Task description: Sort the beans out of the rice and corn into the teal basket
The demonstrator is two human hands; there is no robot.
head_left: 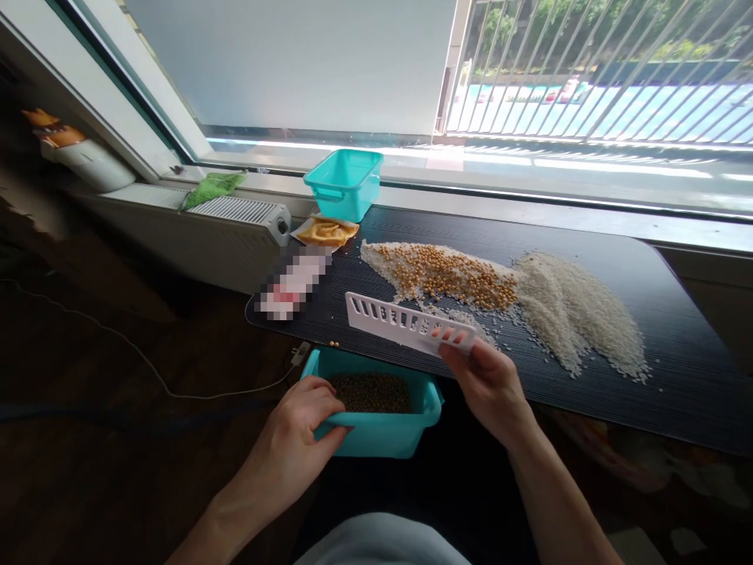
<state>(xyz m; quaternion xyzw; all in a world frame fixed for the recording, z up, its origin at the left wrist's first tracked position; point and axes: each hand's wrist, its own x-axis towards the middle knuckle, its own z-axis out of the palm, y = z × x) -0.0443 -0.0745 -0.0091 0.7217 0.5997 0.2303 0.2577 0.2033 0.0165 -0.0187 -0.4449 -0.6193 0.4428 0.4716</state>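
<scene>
My left hand [309, 420] grips the near left rim of a turquoise plastic bin [376, 435], held just below the table's front edge. Small round brownish grains [370, 392] cover its bottom. In my right hand [491, 384] is a flat white slotted plastic strip [405, 326], pinched at its right end and standing on its long edge over the table's front part. Behind the strip lie golden round grains [447, 275], perhaps soybeans or chickpeas, on top of white rice. A larger heap of rice [582, 310] spreads to their right.
On the dark table [623, 267], a second turquoise bin [347, 188] stands at the back left. An opened packet [326, 231] and a blurred-out item [297, 282] lie before it. A radiator [235, 216] with a green cloth [215, 188] is at left.
</scene>
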